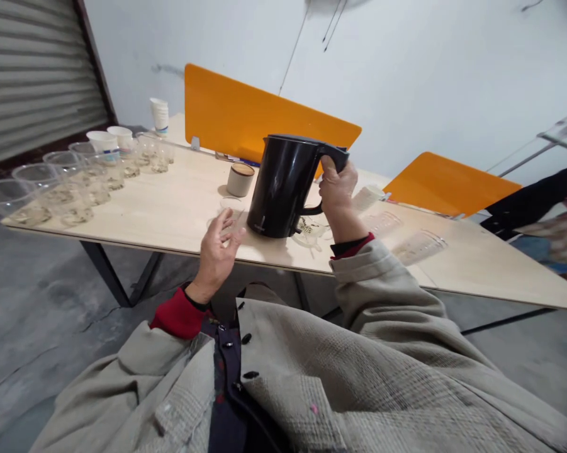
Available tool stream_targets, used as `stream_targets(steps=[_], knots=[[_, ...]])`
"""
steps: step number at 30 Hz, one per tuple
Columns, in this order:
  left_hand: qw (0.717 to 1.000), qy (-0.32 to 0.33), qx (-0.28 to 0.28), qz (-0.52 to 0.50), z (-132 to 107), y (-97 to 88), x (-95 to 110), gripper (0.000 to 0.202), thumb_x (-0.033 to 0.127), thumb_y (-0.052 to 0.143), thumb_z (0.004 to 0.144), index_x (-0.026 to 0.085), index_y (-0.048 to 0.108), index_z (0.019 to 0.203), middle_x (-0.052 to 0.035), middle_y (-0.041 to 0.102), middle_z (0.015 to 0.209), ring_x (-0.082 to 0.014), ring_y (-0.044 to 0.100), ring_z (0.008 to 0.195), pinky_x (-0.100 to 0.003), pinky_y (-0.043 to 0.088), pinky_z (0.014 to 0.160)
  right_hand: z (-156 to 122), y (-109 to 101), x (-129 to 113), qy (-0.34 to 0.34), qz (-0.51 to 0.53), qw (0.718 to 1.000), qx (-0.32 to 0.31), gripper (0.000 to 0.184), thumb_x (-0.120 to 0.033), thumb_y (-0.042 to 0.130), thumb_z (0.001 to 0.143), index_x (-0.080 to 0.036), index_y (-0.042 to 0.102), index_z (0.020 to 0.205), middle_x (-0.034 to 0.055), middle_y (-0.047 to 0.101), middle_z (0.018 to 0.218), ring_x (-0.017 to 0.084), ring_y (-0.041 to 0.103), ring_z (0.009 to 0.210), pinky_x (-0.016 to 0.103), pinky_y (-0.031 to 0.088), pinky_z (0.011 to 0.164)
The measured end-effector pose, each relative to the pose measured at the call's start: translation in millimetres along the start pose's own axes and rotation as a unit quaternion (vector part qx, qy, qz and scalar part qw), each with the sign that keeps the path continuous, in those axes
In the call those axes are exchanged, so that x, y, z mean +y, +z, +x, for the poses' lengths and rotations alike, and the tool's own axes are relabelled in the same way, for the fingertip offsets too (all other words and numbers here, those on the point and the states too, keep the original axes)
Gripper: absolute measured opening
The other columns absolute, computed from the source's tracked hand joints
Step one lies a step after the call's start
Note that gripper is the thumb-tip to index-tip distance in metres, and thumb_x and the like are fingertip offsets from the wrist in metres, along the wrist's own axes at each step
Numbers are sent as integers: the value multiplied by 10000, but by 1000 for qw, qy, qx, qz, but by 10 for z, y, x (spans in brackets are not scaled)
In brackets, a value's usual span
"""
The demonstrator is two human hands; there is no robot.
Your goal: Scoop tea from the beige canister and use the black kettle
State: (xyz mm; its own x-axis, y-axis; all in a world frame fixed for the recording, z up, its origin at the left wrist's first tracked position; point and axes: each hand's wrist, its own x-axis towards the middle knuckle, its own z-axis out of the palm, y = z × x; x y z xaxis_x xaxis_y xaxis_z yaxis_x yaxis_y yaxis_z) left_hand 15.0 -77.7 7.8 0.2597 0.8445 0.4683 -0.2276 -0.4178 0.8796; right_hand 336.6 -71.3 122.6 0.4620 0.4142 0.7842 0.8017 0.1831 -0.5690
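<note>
A black electric kettle (283,185) is raised in front of me, roughly upright, with its spout side toward the left. My right hand (337,182) is closed around the kettle's handle. Just left of the kettle's base, a clear plastic cup (232,203) stands near the table's front edge. My left hand (219,248) curls around the near side of this cup, thumb and fingers on either side; their exact contact is hard to see through the transparent plastic. Behind the cup sits a small beige round canister (240,180). Dark dry bits (306,224) show partly behind the kettle handle.
Rows of clear cups (78,201) with a little tea-like material at the bottom fill the table's left end. White paper cups (104,142) stand among them. Stacked clear cups (420,246) lie on the right. Orange dividers (264,116) edge the wooden table (170,214) at the back.
</note>
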Motion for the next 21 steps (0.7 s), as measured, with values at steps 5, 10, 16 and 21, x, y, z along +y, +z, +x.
stream_targets(steps=[5,10,16,21], knots=[[998,-17,58,34,113,-270,-120,578,549,755,927,216,664,1391,-170,705,1459,-304,720,1287,-438,660,982,292,274,486,14,-2,997,75,574,-768,553,979,-208,650,1061,52,699,1030,281,719,1093,554,583,1025],[992,-21,96,75,212,-436,-276,543,535,729,926,200,680,1351,-171,739,1387,-295,727,1244,-427,653,968,481,452,744,68,-9,992,103,527,-757,612,944,-236,590,1016,42,698,1042,288,714,1094,594,535,1088],[987,-30,111,112,306,-564,-448,539,571,711,923,213,691,1325,-145,757,1344,-281,733,1212,-430,635,1007,548,504,876,142,-7,981,130,270,-465,684,959,-235,565,1035,58,712,1131,254,702,1163,491,518,1135],[983,-35,92,157,401,-600,-553,540,577,682,934,204,691,1325,-153,754,1364,-285,727,1219,-429,638,998,577,437,978,160,-13,980,118,212,-376,636,979,-210,567,1092,80,711,1162,222,686,1195,463,521,1146]])
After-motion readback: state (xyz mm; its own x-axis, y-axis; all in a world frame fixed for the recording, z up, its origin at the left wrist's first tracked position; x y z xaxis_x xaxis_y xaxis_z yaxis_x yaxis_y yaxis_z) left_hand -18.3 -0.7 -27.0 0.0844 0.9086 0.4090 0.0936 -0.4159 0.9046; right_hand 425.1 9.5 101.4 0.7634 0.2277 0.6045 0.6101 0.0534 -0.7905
